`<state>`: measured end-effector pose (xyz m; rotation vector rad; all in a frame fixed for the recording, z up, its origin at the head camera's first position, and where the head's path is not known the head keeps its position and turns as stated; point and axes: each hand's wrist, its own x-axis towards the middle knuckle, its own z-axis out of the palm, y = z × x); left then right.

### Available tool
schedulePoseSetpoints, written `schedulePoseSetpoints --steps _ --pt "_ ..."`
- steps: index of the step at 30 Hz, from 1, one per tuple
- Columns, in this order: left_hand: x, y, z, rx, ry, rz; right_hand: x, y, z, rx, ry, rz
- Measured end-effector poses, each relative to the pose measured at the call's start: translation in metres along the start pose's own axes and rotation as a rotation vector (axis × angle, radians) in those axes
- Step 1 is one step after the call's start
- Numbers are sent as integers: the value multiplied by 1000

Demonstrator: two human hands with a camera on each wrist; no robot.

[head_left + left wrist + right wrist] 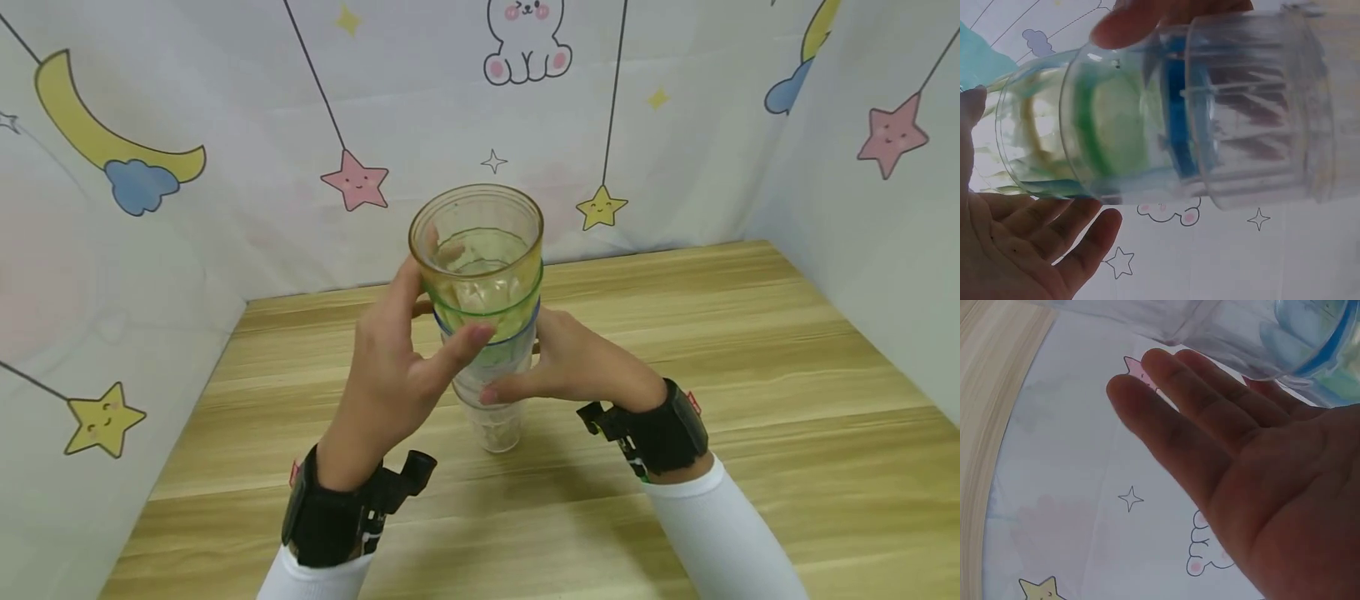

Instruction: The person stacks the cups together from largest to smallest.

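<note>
Several clear plastic cups stand nested in one tall stack [487,292], held between both hands. The top cup has an amber rim; green and blue rims follow below, and the lower cups look colourless. My left hand [393,367] grips the upper part, thumb in front and fingers around the far left side. Lower down on the right, my right hand [581,358] holds the stack with its thumb across the front; its fingers are mostly hidden behind. In the right wrist view, the right hand's fingers [1197,412] extend beside the cups. Whether the stack's base touches the table cannot be told.
A wood-grain table [750,350] lies under the hands. White cloth walls [442,108] printed with stars, moons and a bear stand behind it and at both sides. Each wrist carries a black strap [330,517] with a small camera.
</note>
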<state>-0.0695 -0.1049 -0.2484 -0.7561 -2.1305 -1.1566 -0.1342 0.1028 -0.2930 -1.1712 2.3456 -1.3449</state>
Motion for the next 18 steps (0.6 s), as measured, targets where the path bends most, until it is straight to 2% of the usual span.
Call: schedulePoseSetpoints --steps 6,11,15,18 --pt "-16 -11 2 192 -12 83 -7 -5 -5 -93 -51 69" --pt "-22 -17 0 309 -51 137 -16 -11 -11 -175 -22 114" --pt "-24 -17 -4 406 -101 110 -25 -17 -18 -243 27 130" --pt "-27 -16 -9 481 -151 44 -31 -21 -22 -305 61 157"
